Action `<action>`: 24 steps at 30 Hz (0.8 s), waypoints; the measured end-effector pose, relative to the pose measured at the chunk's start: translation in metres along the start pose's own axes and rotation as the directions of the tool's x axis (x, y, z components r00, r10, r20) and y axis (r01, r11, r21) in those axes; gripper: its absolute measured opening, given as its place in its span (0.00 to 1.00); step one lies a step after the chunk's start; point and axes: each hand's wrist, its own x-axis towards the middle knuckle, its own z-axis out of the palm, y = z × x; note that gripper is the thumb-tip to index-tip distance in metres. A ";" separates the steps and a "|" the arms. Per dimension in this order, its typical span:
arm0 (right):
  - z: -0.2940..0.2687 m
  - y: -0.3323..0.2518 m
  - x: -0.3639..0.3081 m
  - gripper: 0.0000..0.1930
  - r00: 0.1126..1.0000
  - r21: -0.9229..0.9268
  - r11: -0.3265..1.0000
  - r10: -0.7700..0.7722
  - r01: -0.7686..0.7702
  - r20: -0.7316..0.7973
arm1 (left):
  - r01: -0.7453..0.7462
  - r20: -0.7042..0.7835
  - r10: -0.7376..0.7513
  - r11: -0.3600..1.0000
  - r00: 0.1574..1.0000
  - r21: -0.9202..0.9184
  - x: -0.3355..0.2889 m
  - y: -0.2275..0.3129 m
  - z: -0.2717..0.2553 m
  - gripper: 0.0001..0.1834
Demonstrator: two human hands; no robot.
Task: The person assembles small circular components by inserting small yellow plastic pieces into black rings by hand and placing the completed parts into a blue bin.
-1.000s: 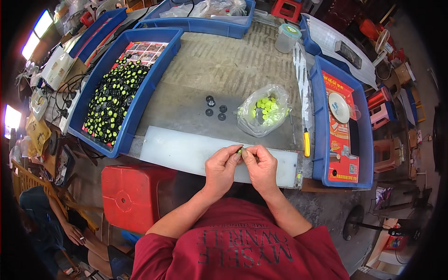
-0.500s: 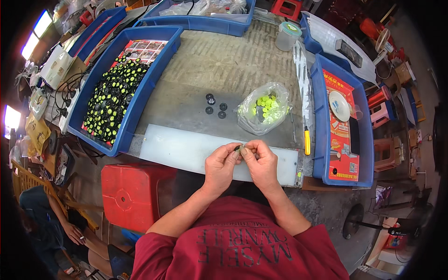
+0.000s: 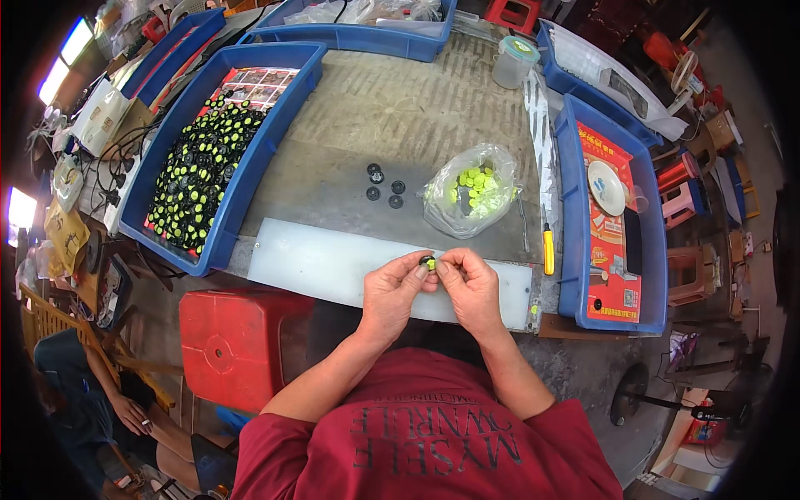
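Observation:
My left hand [image 3: 390,293] pinches a small round black piece with a yellow-green face [image 3: 428,262] between thumb and fingertips. Against its right edge, the fingertips of my right hand [image 3: 472,292] are closed too. Both hands are above the white board [image 3: 325,258] along the table's near edge. Several loose black discs [image 3: 384,187] lie on the table beyond them. A clear plastic bag [image 3: 442,212] of yellow-green discs [image 3: 477,190] stands open just past my right hand.
At the left, a blue tray [image 3: 279,142] holds a heap of black and yellow-green pieces [image 3: 192,171]. On the right, another blue tray [image 3: 573,250] contains a white dish [image 3: 607,188]. A yellow-handled tool [image 3: 548,252] lies beside it. A red stool [image 3: 221,350] stands at lower left, near a seated person [image 3: 125,408].
The piece between my fingers has turned, so its yellow-green face now shows. My right fingertips have shifted slightly to the right, while the discs and bag stay put.

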 end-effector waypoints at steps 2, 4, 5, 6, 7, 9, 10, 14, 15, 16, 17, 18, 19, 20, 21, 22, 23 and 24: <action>0.001 0.000 0.000 0.03 1.000 -0.034 0.999 -0.018 0.018 -0.005 | 0.001 -0.004 -0.001 1.000 1.000 -0.002 0.000 0.000 0.000 0.11; 0.001 0.000 -0.001 0.03 0.999 -0.069 0.997 -0.035 0.034 -0.010 | 0.005 -0.013 -0.005 1.000 1.000 -0.008 0.000 -0.002 0.000 0.11; 0.002 0.001 -0.001 0.03 0.999 -0.081 0.996 -0.042 0.040 -0.018 | 0.005 -0.014 -0.006 1.000 1.000 -0.007 0.000 -0.002 0.000 0.11; 0.002 0.001 -0.001 0.03 0.998 -0.093 0.995 -0.049 0.046 -0.025 | 0.003 -0.015 -0.003 1.000 1.000 0.004 0.000 -0.002 0.000 0.11; 0.002 0.003 -0.002 0.03 0.999 -0.094 0.995 -0.048 0.045 -0.026 | 0.000 -0.017 0.000 1.000 1.000 0.015 0.000 -0.001 0.000 0.11; 0.002 0.005 -0.002 0.03 0.999 -0.056 0.998 -0.035 0.033 -0.031 | 0.002 -0.018 -0.002 1.000 1.000 0.006 0.000 -0.002 0.000 0.12; 0.002 0.005 -0.002 0.03 0.999 -0.056 0.998 -0.034 0.033 -0.031 | 0.003 -0.019 -0.003 1.000 1.000 -0.002 0.000 -0.003 0.000 0.12; 0.002 0.006 -0.002 0.03 0.999 -0.054 0.998 -0.038 0.037 -0.025 | -0.002 -0.030 0.002 1.000 1.000 0.015 0.000 -0.003 -0.001 0.11; 0.002 0.007 -0.002 0.03 0.999 -0.053 0.998 -0.042 0.040 -0.023 | 0.000 -0.028 0.001 1.000 1.000 0.011 0.000 -0.003 -0.001 0.11; 0.003 0.006 -0.002 0.03 0.999 -0.053 0.998 -0.041 0.040 -0.023 | 0.001 -0.026 -0.001 1.000 1.000 0.008 0.000 -0.003 -0.001 0.11; 0.003 0.006 -0.002 0.03 0.999 -0.037 0.999 -0.039 0.038 -0.027 | 0.001 -0.026 -0.001 1.000 1.000 0.008 0.000 -0.004 -0.001 0.11; 0.004 0.006 -0.002 0.03 0.999 -0.020 0.999 -0.036 0.035 -0.031 | -0.007 -0.021 0.007 1.000 1.000 0.010 0.000 -0.005 -0.001 0.11; 0.003 0.006 -0.002 0.03 0.999 -0.020 0.999 -0.036 0.035 -0.031 | -0.016 -0.016 0.016 1.000 1.000 0.013 0.000 -0.005 -0.002 0.11; 0.003 0.007 -0.002 0.03 0.999 -0.038 0.999 -0.040 0.038 -0.033 | -0.015 -0.016 0.016 1.000 1.000 0.013 0.000 -0.005 -0.001 0.11; 0.003 0.007 -0.002 0.03 0.998 -0.057 0.998 -0.043 0.041 -0.035 | -0.011 -0.015 0.011 1.000 1.000 0.010 0.000 -0.004 -0.001 0.11; 0.003 0.007 -0.002 0.03 0.998 -0.057 0.998 -0.043 0.041 -0.035 | -0.006 -0.014 0.006 1.000 1.000 0.007 0.000 -0.004 -0.001 0.11; 0.003 0.007 -0.002 0.03 0.998 -0.061 0.997 -0.045 0.043 -0.033 | -0.005 -0.014 0.006 1.000 1.000 0.007 0.000 -0.005 -0.002 0.11; 0.003 0.006 -0.003 0.03 0.998 -0.065 0.997 -0.049 0.046 -0.030 | -0.009 -0.012 0.010 1.000 1.000 0.014 0.000 -0.005 -0.002 0.11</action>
